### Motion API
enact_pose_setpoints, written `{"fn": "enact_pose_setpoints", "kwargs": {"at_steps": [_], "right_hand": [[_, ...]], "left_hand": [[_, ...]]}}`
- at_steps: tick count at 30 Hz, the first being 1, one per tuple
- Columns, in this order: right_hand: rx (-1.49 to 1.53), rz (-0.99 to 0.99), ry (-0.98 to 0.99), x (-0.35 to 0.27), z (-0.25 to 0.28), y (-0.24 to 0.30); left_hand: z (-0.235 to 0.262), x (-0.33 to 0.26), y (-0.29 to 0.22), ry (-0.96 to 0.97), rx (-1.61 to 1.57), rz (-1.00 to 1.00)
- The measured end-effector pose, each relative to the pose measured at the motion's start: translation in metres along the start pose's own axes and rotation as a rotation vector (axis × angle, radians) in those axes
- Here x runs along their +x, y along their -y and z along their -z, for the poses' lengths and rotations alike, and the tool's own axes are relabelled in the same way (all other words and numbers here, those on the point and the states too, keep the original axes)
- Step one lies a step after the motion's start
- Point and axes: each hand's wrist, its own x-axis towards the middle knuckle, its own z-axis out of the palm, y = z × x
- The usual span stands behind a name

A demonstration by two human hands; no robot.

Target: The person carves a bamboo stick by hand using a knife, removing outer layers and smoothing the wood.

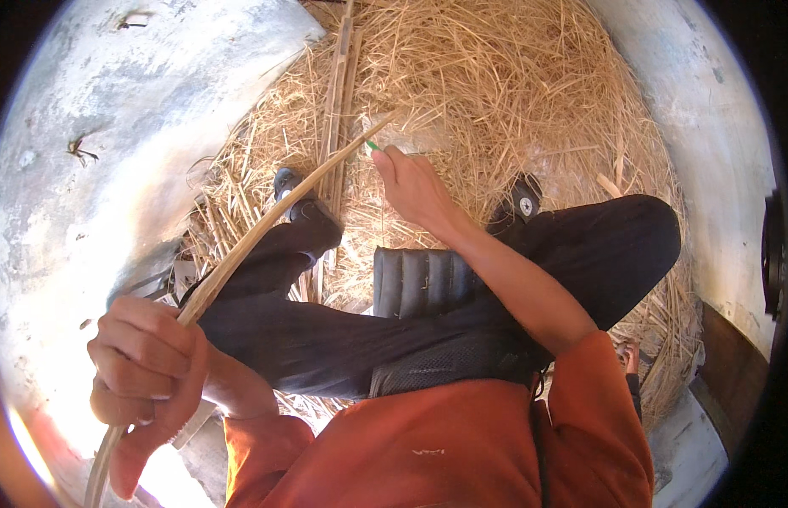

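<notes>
A long, pale wooden strip, which looks like split bamboo, slants from the lower left up to the middle of the view. My left hand is closed in a fist around its thicker, near part, and the end runs on below the fist. Toward the far, thin end, my right hand is closed with thumb and fingers together. From its fingertips a small green thing sticks out, close beside the strip. Most of that green thing is hidden in the hand, so its kind does not show.
Straw-like shavings cover the floor ahead. Several long slats lie among them. A black padded cushion sits between my bent legs. Pale walls stand at left and right. Part of another person's hand or foot shows at right.
</notes>
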Motion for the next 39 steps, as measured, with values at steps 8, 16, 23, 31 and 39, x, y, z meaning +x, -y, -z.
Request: {"fn": "enact_pose_setpoints", "kwargs": {"at_steps": [8,16,23,31,39], "right_hand": [[-0.198,-0.226,0.003,0.026,-0.011,-0.076],[-0.27,-0.308,0.012,0.034,-0.032,-0.1],[-0.126,-0.343,0.064,0.042,-0.007,-0.055],[-0.271,-0.321,0.085,0.048,-0.032,-0.104],[-0.51,-0.365,0.247,0.051,-0.044,-0.19]], "left_hand": [[-0.004,-0.001,0.001,-0.015,-0.028,0.007],[0.01,-0.001,0.001,-0.085,-0.063,0.01],[0.007,0.003,0.006,0.06,-0.148,0.018],[0.013,0.003,0.005,-0.05,-0.132,0.046],[0.011,0.008,0.003,-0.074,-0.11,0.097]]}}
